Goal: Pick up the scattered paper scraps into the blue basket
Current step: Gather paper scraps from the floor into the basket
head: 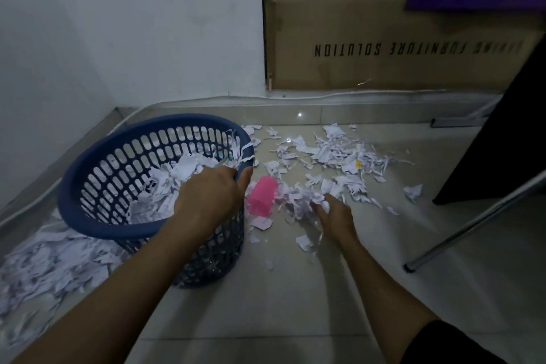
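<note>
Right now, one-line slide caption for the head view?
Left hand tilts the blue basket by its rim; right hand gathers paper scraps beside a pink cup.

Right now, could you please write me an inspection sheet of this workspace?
Surface: pale tiled floor, dimly lit.
Job's things: blue basket tilted, partly filled with scraps; scattered paper scraps beyond it on the right, another pile to its left.
Clutter: pink plastic cup lying on its side beside the basket.
Hands: left hand grips the basket rim; right hand closed on a bunch of scraps at floor level.
Cables: white cable running along the foot of the wall.
Surroundings: white wall, cardboard box printed FURNITURE SOLUTION upside down, metal leg, dark panel on the right.
</note>
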The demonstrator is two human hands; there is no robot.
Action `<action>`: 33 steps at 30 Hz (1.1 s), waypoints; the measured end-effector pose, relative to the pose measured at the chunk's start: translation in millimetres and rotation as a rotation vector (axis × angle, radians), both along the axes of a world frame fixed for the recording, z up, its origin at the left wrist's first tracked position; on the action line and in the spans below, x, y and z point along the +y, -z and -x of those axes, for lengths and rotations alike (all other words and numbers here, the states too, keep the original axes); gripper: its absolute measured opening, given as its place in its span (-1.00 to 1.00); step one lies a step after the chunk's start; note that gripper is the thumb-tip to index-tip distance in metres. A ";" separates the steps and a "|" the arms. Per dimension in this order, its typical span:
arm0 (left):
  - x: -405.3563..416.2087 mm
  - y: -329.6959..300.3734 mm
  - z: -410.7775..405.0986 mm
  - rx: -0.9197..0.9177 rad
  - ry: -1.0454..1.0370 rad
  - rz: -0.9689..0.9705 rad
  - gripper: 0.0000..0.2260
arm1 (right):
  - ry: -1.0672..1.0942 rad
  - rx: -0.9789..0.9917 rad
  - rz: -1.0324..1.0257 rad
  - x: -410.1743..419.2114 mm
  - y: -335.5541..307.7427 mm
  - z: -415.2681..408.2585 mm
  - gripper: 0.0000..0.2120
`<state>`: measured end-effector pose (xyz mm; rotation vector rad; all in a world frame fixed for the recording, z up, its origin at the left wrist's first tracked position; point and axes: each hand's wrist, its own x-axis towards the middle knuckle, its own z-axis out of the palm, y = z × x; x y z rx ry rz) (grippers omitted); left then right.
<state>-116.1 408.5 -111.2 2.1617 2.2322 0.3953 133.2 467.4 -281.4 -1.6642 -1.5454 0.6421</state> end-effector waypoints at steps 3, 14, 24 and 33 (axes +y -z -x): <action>-4.6 -5.2 -0.9 0.035 -0.010 0.026 -0.43 | -0.019 0.072 -0.060 7.6 -47.8 1.7 -0.79; -30.3 -12.3 4.1 0.033 0.057 0.021 -0.45 | -0.250 0.119 -0.360 5.8 -224.3 50.9 -0.79; -49.5 -16.2 5.1 0.056 0.060 0.004 -0.45 | -0.639 0.413 -0.420 -17.1 -311.9 152.9 -0.77; -52.9 -12.2 7.7 0.018 0.063 -0.023 -0.49 | -0.786 -0.167 0.028 -2.3 -235.3 169.9 -0.38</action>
